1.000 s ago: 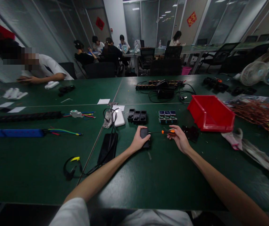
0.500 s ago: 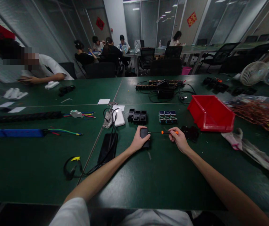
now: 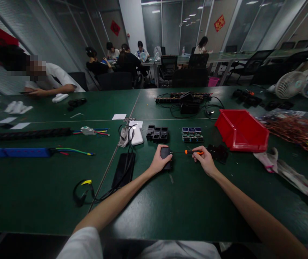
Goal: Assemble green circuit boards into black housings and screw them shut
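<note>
Right hand (image 3: 204, 159) has shifted its curled pinch on the screwdriver (image 3: 188, 152), held crosswise, tip leftward; left hand (image 3: 158, 160) clasps a black box (image 3: 165, 153).

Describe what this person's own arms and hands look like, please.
The left hand and right hand are human and ungloved; no watch or bracelet shows at either wrist. A plain white sleeve covers the upper part of the left arm in view. The right arm is bare as far as it shows.
</note>
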Demonstrator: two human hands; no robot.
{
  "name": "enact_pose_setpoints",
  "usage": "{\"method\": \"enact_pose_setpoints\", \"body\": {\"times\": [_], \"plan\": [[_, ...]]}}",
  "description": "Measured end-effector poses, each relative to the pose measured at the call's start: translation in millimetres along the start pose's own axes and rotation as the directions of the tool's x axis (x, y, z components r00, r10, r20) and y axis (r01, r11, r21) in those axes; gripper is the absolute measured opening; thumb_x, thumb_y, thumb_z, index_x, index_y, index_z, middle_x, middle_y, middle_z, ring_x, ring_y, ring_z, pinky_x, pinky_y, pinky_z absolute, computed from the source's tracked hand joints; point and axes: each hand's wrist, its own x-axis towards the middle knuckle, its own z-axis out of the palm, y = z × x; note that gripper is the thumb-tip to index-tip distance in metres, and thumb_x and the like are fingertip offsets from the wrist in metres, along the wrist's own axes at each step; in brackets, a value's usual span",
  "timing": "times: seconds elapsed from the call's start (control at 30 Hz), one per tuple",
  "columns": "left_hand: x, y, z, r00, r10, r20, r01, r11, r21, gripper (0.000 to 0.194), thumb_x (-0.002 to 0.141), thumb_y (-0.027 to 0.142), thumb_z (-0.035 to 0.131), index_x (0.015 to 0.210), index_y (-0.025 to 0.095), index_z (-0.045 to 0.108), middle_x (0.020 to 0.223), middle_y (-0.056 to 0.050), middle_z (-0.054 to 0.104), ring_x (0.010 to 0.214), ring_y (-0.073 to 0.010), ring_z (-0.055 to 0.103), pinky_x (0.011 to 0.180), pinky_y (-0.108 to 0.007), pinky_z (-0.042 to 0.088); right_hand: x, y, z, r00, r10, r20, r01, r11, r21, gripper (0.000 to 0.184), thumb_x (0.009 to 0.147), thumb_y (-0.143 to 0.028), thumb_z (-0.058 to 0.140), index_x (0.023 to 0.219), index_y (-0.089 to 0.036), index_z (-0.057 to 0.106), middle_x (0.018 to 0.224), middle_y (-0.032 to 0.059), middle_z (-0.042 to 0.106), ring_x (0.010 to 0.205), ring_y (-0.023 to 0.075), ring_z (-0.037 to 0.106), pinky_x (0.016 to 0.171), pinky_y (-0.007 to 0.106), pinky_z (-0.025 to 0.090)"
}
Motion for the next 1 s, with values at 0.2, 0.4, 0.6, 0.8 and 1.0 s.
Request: {"method": "enact_pose_setpoints", "body": {"times": [0.2, 0.4, 0.6, 0.8, 1.0], "plan": [[0, 1, 0.5, 1.0, -0.005, 0.006, 0.005, 1.0, -0.003, 0.043, 0.078, 0.036, 0.064, 0.112, 0.021, 0.043, 0.09, 0.0, 0.053, 0.064, -0.0096, 0.059, 0.062, -0.023, 0.048, -1, 0, 0, 1.0, -0.016, -0.007, 0.015, 1.0, -0.022, 0.021, 0.08, -0.032, 0.066, 0.095, -0.02, 0.057, 0.08, 0.0019, 0.061, 0.068, 0.014, 0.056, 0.06, 0.028, 0.046], [1, -2, 0.2, 1.0, 0.01, 0.006, -0.01, 1.0, 0.009, 0.043, 0.078, 0.035, 0.064, 0.112, 0.021, 0.043, 0.089, 0.0, 0.054, 0.065, -0.0096, 0.058, 0.063, -0.023, 0.048, -1, 1, -1, 1.0, -0.02, -0.002, 0.02, 1.0, 0.005, 0.019, 0.078, -0.03, 0.067, 0.092, -0.02, 0.058, 0.081, 0.0018, 0.061, 0.069, 0.0143, 0.057, 0.06, 0.027, 0.046], [2, -5, 0.3, 1.0, 0.017, 0.014, -0.017, 1.0, 0.008, 0.043, 0.077, 0.034, 0.064, 0.112, 0.022, 0.043, 0.09, 0.001, 0.054, 0.064, -0.0093, 0.058, 0.061, -0.023, 0.047, -1, -5, 1, 0.999, 0.041, 0.004, -0.041, 0.984, 0.173, 0.031, 0.088, -0.041, 0.052, 0.112, -0.023, 0.052, 0.077, 0.0018, 0.063, 0.064, 0.0154, 0.059, 0.06, 0.029, 0.045], [1, -4, 0.2, 1.0, 0.003, 0.01, -0.003, 1.0, -0.002, 0.044, 0.077, 0.035, 0.064, 0.112, 0.021, 0.042, 0.091, 0.0, 0.053, 0.065, -0.0092, 0.058, 0.062, -0.023, 0.048, 3, 2, 2, 0.995, 0.099, -0.016, -0.096, 0.985, 0.143, 0.03, 0.089, -0.049, 0.049, 0.088, -0.02, 0.056, 0.049, -0.007, 0.035, 0.041, 0.008, 0.031, 0.041, 0.022, 0.024], [1, -3, 0.7, 1.0, -0.005, 0.019, 0.005, 1.0, -0.007, 0.044, 0.077, 0.036, 0.064, 0.112, 0.021, 0.042, 0.089, 0.0, 0.053, 0.065, -0.0093, 0.058, 0.062, -0.022, 0.048, 3, 8, -1, 0.998, 0.063, -0.023, -0.06, 0.992, 0.108, 0.024, 0.085, -0.044, 0.058, 0.088, -0.02, 0.055, 0.053, -0.0073, 0.036, 0.045, 0.0078, 0.032, 0.044, 0.022, 0.025]]}}
